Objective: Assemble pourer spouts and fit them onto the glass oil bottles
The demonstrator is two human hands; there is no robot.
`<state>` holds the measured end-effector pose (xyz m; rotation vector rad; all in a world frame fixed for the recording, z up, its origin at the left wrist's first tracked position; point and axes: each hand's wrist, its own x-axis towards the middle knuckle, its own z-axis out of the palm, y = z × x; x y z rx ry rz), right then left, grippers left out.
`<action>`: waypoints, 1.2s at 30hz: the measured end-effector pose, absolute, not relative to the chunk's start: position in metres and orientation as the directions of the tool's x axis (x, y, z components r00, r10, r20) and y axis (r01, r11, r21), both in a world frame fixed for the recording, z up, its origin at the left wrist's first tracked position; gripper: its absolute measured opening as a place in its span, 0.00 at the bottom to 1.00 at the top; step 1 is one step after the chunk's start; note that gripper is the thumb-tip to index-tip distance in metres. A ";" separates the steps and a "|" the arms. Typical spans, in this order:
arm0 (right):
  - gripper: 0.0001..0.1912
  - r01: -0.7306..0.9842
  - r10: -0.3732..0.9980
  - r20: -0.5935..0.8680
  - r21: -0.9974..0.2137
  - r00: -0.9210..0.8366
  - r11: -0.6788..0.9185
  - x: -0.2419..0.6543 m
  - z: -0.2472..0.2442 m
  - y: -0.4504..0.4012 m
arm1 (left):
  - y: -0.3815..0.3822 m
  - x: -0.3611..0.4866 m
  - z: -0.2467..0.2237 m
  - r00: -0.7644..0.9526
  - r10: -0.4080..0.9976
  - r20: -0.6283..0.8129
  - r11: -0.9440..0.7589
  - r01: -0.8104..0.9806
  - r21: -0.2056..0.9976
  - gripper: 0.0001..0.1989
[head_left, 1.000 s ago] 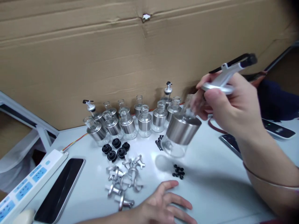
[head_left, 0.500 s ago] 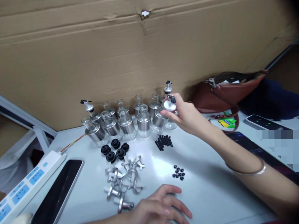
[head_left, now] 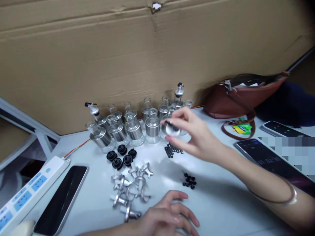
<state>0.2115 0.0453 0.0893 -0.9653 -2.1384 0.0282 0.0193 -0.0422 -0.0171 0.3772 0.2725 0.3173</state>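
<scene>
My right hand (head_left: pixel 197 137) pinches a silver pourer spout (head_left: pixel 172 130) with a black tip, in front of the right end of the bottles. Low in the view, my left hand (head_left: pixel 164 213) hovers or rests over the white table with its fingers spread, holding nothing. To its left lies a loose pile of metal pourer spouts (head_left: pixel 132 190). Several black rubber stoppers (head_left: pixel 117 163) sit behind that pile. Below my right hand are short black sticks (head_left: pixel 169 152) and a cluster of tiny black caps (head_left: pixel 189 181). Glass bottles with steel bands (head_left: pixel 152 127) stand in two rows.
Two back-row bottles carry spouts, one at the left (head_left: pixel 93 109) and one at the right (head_left: pixel 179 90). A cardboard wall (head_left: pixel 123 59) rises behind. At left are a power strip (head_left: pixel 31 186) and a phone (head_left: pixel 61 200); at right, a brown bag (head_left: pixel 243 100) and another phone (head_left: pixel 256 154).
My right hand has come down and towards me from among the right-hand bottles, with the pourer spout still in its fingers. My left hand has barely moved.
</scene>
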 end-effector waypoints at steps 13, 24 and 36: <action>0.19 0.243 0.808 0.015 -0.950 -0.588 0.195 0.191 0.036 -0.005 | -0.045 0.020 -0.020 0.888 0.386 -0.249 0.892 -0.291 0.347 0.26; 0.09 0.216 0.736 0.012 -0.953 -0.677 0.214 0.194 0.038 -0.002 | -0.048 0.021 -0.015 0.850 0.426 -0.310 0.878 -0.305 0.368 0.22; 0.13 0.312 0.759 0.150 -0.848 -0.634 0.428 0.204 0.032 0.005 | -0.045 0.019 -0.011 0.839 0.437 -0.325 0.880 -0.325 0.346 0.28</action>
